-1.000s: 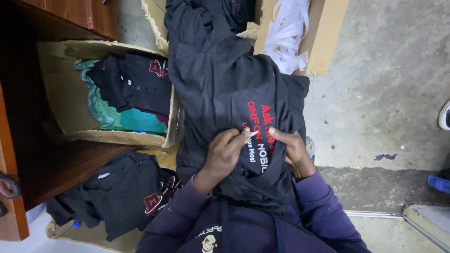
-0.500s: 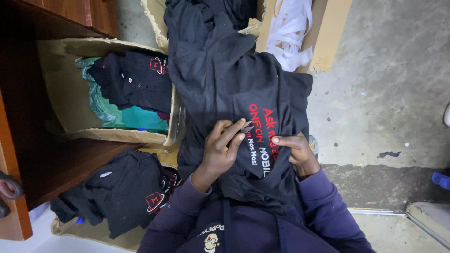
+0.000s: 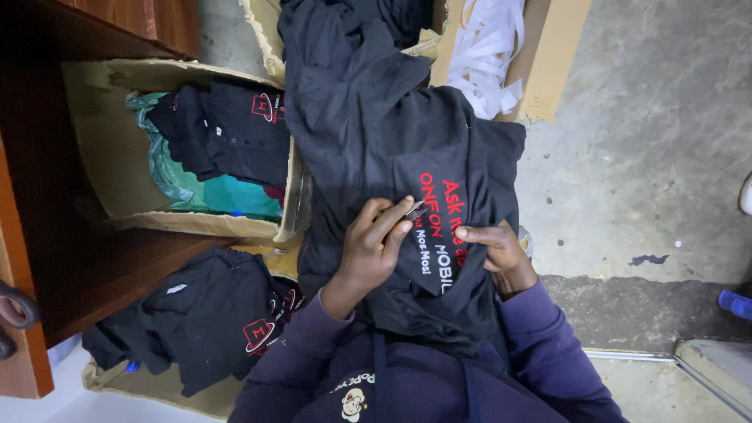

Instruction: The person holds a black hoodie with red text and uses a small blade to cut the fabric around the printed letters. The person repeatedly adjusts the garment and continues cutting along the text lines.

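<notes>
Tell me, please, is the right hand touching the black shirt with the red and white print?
Touching. The head view shows the right hand pressing its fingertips onto the black shirt at the print.

The floor (image 3: 658, 157) is bare grey concrete, mottled and stained, with a dark strip running across it at lower right. Dark reddish-brown wooden furniture (image 3: 94, 266) occupies the left side; its upper panel (image 3: 141, 19) sits at the top left corner. An open cardboard box (image 3: 102, 141) stands against this furniture and contains dark clothing and green plastic. A second cardboard box (image 3: 548, 63) at the top holds white strips of material. A pile of dark garments (image 3: 204, 321) lies on flattened cardboard at lower left. A blue object (image 3: 736, 304) is at the right edge. Lighting is dim and even.
</notes>
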